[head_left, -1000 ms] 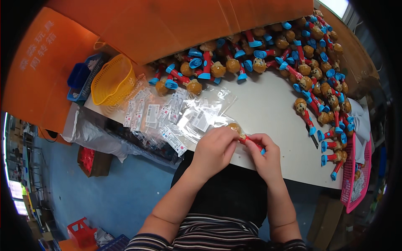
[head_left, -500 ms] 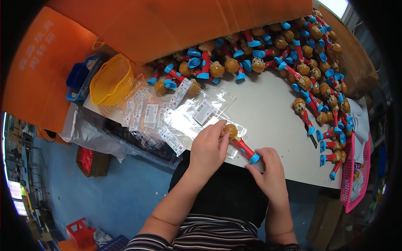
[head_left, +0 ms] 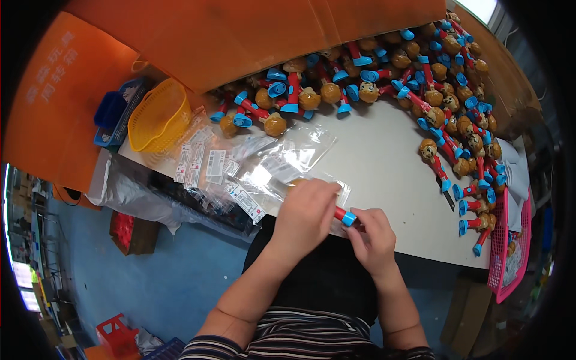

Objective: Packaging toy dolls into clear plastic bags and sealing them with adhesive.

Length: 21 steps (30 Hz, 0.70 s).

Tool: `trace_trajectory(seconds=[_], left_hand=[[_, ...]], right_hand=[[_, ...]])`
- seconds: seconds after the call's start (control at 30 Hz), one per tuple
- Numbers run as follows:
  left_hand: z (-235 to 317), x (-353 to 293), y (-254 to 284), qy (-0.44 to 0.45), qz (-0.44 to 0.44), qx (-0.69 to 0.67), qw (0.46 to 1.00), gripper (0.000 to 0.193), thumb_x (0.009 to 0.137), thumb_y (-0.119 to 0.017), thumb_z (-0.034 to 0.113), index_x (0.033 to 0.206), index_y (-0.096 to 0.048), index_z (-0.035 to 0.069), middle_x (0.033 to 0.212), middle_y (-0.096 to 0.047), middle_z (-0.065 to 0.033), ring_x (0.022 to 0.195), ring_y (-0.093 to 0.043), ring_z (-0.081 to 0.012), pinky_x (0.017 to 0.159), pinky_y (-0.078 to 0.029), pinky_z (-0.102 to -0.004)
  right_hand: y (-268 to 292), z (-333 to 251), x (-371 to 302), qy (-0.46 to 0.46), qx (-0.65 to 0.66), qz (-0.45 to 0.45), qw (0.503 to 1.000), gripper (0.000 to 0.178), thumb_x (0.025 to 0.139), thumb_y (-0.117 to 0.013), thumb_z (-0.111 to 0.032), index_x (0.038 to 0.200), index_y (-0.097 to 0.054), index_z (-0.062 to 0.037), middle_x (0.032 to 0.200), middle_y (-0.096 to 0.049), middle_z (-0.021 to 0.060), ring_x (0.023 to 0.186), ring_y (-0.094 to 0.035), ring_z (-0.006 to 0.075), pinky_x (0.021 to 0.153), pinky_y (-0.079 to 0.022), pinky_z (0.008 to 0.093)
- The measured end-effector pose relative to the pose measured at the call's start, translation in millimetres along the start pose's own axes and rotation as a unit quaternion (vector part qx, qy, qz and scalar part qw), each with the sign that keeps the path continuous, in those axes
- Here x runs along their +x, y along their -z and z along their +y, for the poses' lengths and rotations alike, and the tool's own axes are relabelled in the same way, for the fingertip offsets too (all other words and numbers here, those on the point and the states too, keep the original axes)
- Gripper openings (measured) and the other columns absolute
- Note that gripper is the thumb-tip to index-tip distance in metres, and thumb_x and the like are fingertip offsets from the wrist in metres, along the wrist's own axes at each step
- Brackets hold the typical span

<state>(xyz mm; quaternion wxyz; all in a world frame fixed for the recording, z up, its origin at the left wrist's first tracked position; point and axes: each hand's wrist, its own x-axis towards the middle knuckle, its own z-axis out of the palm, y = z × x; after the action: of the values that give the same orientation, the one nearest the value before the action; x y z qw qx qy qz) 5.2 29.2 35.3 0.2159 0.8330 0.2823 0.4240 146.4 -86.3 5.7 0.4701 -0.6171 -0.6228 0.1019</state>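
A toy figure with a brown head, red stick body and blue base (head_left: pixel 344 216) lies at the table's front edge, over a clear plastic bag (head_left: pixel 327 157). My left hand (head_left: pixel 305 215) is closed around its upper part and hides most of the head and body. At the other end, my right hand (head_left: pixel 373 239) pinches the blue base between thumb and fingers. Whether the figure is inside the bag, I cannot tell. Left of my hands lie several flat clear bags with white printed labels (head_left: pixel 246 201).
Many matching toy figures (head_left: pixel 429 99) are heaped along the back and right, below orange board walls (head_left: pixel 258 42). A yellow basket (head_left: pixel 157 120) and blue bins (head_left: pixel 114 114) stand left. A dark blade (head_left: pixel 450 201) lies near a pink basket (head_left: pixel 510 246) at right.
My left hand has turned over the figure, covering its head. My right hand has moved left and closed on the blue base. The figure has shifted slightly left with the bag.
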Motion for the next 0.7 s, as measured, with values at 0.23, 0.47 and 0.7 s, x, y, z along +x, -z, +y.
trace_trajectory(seconds=[0.23,0.47,0.7], left_hand=[[9.3,-17.3,-1.2,0.037,-0.03,-0.044,0.998,0.023,0.08,-0.07,-0.001,0.102,-0.065,0.003,0.087,-0.066,-0.0112,0.078,-0.065,-0.0279,0.07,-0.052,-0.0358],[19.7,-23.7,-5.7,0.029,-0.046,-0.064,0.996,0.027,0.08,-0.07,0.001,0.107,-0.064,0.004,0.086,-0.065,-0.011,0.077,-0.064,-0.0275,0.069,-0.052,-0.0363],[26.5,-28.5,-1.0,0.022,-0.065,-0.054,0.996,0.028,0.08,-0.07,0.0,0.107,-0.063,0.003,0.089,-0.065,-0.0121,0.081,-0.064,-0.0299,0.073,-0.052,-0.0375]], right_hand=[[-25.1,0.2,-10.4,-0.146,0.164,0.097,0.971,0.037,0.07,-0.078,0.006,0.105,-0.066,-0.0006,0.101,-0.056,0.0112,0.077,-0.061,0.0163,0.06,-0.052,0.0242],[-22.9,0.8,1.0,-0.036,-0.005,0.118,0.992,0.036,0.065,-0.079,0.002,0.096,-0.062,-0.0041,0.116,-0.047,0.0143,0.096,-0.053,0.026,0.08,-0.047,0.0334],[-23.7,14.7,12.6,-0.059,0.0,0.088,0.994,0.039,0.066,-0.073,0.004,0.098,-0.053,-0.0064,0.118,-0.047,0.0136,0.108,-0.05,0.0279,0.09,-0.044,0.0365]])
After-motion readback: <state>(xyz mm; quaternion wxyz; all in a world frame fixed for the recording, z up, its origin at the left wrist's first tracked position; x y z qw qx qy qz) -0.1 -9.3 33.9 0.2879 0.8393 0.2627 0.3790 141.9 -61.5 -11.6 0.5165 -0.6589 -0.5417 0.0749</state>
